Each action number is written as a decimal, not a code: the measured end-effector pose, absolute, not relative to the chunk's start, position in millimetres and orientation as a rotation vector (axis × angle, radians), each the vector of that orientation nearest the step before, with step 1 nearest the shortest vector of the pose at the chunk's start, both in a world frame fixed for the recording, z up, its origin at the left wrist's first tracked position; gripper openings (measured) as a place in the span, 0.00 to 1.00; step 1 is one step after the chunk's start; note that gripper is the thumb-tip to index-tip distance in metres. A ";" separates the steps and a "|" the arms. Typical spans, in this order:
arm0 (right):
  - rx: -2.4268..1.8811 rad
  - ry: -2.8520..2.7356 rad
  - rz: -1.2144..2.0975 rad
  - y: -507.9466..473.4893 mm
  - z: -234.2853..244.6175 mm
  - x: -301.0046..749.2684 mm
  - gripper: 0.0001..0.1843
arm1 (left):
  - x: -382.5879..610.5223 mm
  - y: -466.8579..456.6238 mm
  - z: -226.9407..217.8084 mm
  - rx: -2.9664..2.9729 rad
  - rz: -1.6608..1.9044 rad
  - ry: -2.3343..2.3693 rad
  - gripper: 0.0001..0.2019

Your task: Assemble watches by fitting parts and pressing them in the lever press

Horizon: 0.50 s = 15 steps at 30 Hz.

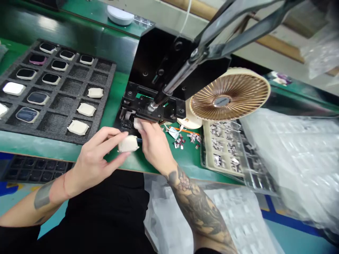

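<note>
My left hand (99, 155) pinches a small cream watch case (128, 144) between thumb and fingers, just above the green bench edge. My right hand (153, 141) is curled beside it, fingertips at the case's right end, where a thin blue tool tip shows; what else it holds is hidden. Both hands sit directly in front of the black lever press (159, 81), whose base fixture (148, 109) is right behind them.
A black foam tray (106, 76) at the left holds several watch cases, some with dark screens. A small beige fan (229, 95) stands to the right of the press. A cream tray (205, 141) with small metal parts, loose parts (182, 139) and clear plastic sheets (291, 158) lie at the right.
</note>
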State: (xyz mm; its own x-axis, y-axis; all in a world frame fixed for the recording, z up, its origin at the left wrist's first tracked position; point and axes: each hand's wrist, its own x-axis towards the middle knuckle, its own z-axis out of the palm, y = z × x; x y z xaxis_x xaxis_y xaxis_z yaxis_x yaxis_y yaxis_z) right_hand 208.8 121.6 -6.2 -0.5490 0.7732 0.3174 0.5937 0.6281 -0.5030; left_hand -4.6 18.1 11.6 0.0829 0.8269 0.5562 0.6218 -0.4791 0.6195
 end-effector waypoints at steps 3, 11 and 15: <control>-1.014 -2.206 0.474 94.1 0.2 230.4 0.27 | -4.3 31.8 9.7 2.344 1.126 1.667 0.19; -0.911 -2.191 0.448 78.9 7.6 256.9 0.31 | 23.7 105.7 31.1 2.472 0.212 1.799 0.17; -0.773 -2.228 0.327 84.3 8.0 258.1 0.36 | 14.6 92.0 34.0 2.407 0.320 1.634 0.29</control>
